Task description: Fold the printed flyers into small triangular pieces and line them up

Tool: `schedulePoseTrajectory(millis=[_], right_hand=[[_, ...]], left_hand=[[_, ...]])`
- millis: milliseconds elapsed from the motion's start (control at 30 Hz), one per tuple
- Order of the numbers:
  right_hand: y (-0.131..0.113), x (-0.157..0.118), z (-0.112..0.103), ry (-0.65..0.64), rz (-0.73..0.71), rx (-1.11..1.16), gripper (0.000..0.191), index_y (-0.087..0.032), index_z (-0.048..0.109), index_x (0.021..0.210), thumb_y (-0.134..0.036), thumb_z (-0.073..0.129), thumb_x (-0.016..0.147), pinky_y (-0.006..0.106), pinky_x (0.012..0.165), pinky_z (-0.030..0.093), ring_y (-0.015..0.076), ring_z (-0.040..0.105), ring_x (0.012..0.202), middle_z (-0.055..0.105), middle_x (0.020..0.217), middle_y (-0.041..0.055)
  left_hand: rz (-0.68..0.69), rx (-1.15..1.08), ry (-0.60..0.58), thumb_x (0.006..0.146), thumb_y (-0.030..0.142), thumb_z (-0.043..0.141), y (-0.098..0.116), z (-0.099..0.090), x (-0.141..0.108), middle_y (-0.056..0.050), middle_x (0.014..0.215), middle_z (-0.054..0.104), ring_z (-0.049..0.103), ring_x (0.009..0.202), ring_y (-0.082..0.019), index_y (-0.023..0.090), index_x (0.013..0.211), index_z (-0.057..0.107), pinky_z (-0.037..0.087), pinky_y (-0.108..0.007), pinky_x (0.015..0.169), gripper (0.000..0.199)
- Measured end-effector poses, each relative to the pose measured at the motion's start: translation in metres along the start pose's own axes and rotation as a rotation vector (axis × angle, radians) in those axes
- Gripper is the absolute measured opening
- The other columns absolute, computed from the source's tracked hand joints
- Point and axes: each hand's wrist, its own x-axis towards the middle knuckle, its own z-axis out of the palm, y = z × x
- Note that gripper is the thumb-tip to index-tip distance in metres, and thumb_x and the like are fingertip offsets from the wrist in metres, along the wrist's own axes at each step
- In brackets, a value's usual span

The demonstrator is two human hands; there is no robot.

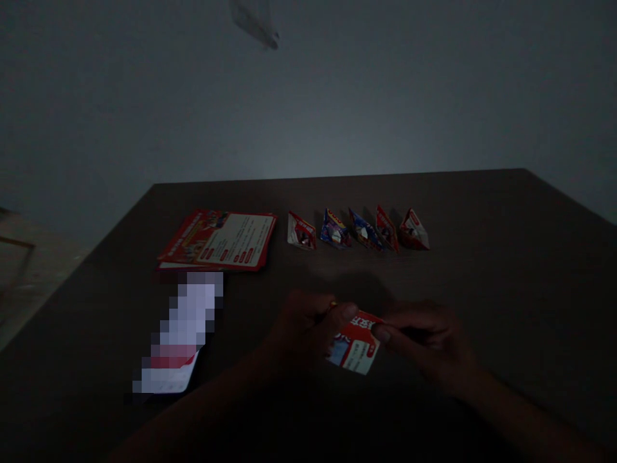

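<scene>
Between my hands is a small piece of printed paper [359, 347], red along its top with white lettering and pale and blue below. My left hand [308, 325] pinches its upper left side, thumb on top; a ring shows on that hand. At the upper right corner, my right hand [424, 341] grips the same paper between thumb and fingers. Beyond the hands stands a row of several folded paper shapes, among them a red and white one [301, 231], a blue one [335, 229] and a red one [387, 229].
A stack of red printed leaflets [231, 241] lies at the table's back left. In front of it is a lit phone [178, 379], its screen pixelated. The dark table [506, 257] meets a plain wall [385, 90]. The room is dim.
</scene>
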Motion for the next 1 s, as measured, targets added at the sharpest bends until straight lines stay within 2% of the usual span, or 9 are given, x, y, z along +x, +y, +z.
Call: schedulePoseTrajectory(millis=[133,267,433,567,667,833,1000], right_hand=[[-0.002,0.000,0.001,-0.021,0.013,0.051,0.015,-0.016,0.072,0.074,-0.022,0.062,0.084,0.023,0.049,0.043,0.0124,0.058,0.053,0.068,0.063,0.0037],[-0.004,0.001,0.000,0.005,-0.001,-0.008,0.018,-0.016,0.073,0.073,-0.024,0.061,0.084,0.022,0.045,0.040,0.0109,0.054,0.049,0.064,0.058,0.0022],[-0.003,0.003,0.000,-0.049,-0.060,-0.119,0.017,-0.016,0.072,0.075,-0.022,0.060,0.085,0.023,0.047,0.040,0.0112,0.055,0.050,0.063,0.058,0.0022],[-0.006,0.004,0.002,-0.077,-0.114,-0.144,0.018,-0.014,0.071,0.074,-0.019,0.059,0.085,0.023,0.047,0.039,0.0110,0.055,0.050,0.062,0.058,0.0029],[-0.007,0.005,0.003,-0.089,-0.096,-0.110,0.019,-0.013,0.071,0.073,-0.020,0.059,0.085,0.023,0.047,0.038,0.0106,0.053,0.049,0.061,0.058,0.0028],[-0.007,0.005,0.002,-0.078,-0.070,-0.072,0.020,-0.013,0.071,0.069,-0.021,0.060,0.085,0.023,0.045,0.035,0.0095,0.049,0.047,0.057,0.054,0.0011],[-0.004,0.005,0.002,-0.078,-0.032,-0.072,0.020,-0.012,0.072,0.071,-0.022,0.060,0.085,0.023,0.047,0.037,0.0107,0.053,0.049,0.062,0.057,0.0035]], left_hand=[[0.009,-0.042,0.026,0.086,0.041,0.043,0.001,0.002,-0.001,0.005,0.041,0.041,0.040,0.037,-0.007,0.017,0.049,0.046,0.026,-0.017,0.039,0.044],[-0.108,-0.107,0.025,0.086,0.049,0.042,-0.001,0.002,0.000,0.004,0.043,0.043,0.040,0.037,-0.008,0.017,0.052,0.047,0.027,-0.017,0.037,0.047],[-0.049,0.109,0.213,0.087,0.047,0.042,0.003,0.004,0.004,0.005,0.043,0.036,0.034,0.040,-0.007,0.017,0.049,0.041,0.022,-0.020,0.041,0.048],[-0.098,0.162,0.314,0.090,0.047,0.035,0.007,0.011,0.005,0.005,0.043,0.032,0.033,0.041,-0.008,0.018,0.048,0.036,0.020,-0.022,0.041,0.051],[-0.127,0.076,0.338,0.089,0.050,0.036,0.008,0.015,0.003,0.005,0.043,0.027,0.028,0.040,-0.008,0.019,0.047,0.030,0.019,-0.022,0.040,0.053],[-0.178,-0.162,0.279,0.085,0.055,0.042,0.006,0.017,0.004,0.007,0.043,0.023,0.023,0.038,-0.006,0.020,0.048,0.028,0.017,-0.020,0.036,0.053],[-0.211,-0.179,0.340,0.084,0.052,0.048,0.002,0.015,0.009,0.008,0.043,0.027,0.026,0.038,-0.005,0.019,0.049,0.033,0.017,-0.018,0.035,0.050]])
